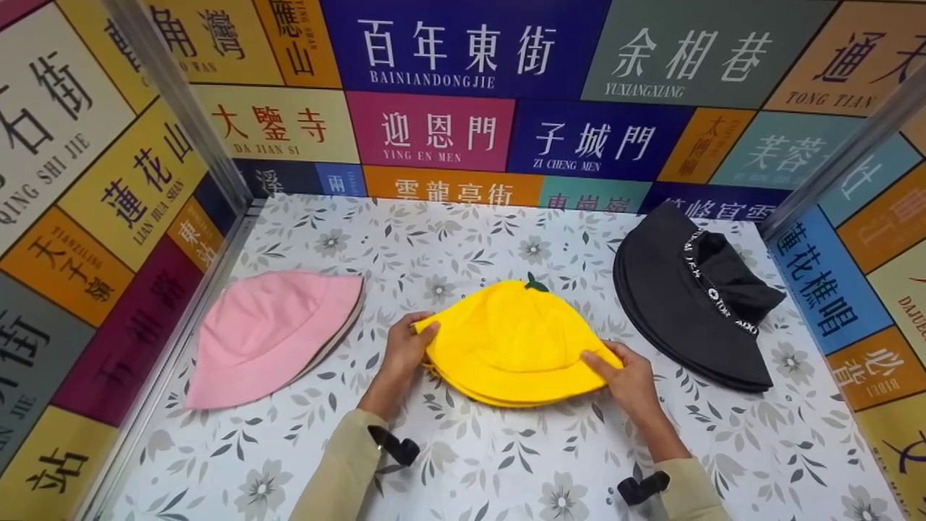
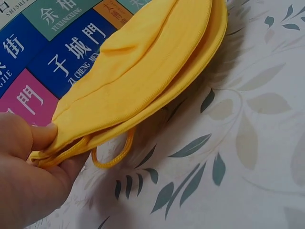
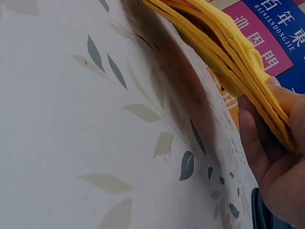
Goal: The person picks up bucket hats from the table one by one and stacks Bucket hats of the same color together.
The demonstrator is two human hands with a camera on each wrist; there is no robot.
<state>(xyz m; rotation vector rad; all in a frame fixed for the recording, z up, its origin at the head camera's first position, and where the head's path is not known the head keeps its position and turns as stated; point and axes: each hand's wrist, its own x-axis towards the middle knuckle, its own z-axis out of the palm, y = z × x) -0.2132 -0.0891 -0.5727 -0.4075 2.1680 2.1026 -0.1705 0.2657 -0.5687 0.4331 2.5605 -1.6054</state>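
A yellow bucket hat (image 1: 517, 333), folded flat with a small green leaf (image 1: 536, 283) on its crown, is held between both hands in the middle of the table. My left hand (image 1: 406, 352) pinches one end of the brim, thumb on top. At the opposite end my right hand (image 1: 631, 376) pinches the brim in the same way. Below the hat (image 2: 138, 81) hangs a yellow cord loop (image 2: 114, 155) in the left wrist view. The right wrist view shows the hat's layered brim edges (image 3: 248, 81) between thumb and fingers.
To the left lies a folded pink bucket hat (image 1: 271, 333). A folded black bucket hat (image 1: 680, 304) with white lettering lies at the right. The table (image 1: 448, 463) has a leaf-and-flower cover. Panels with printed street names (image 1: 434, 130) enclose its back and sides.
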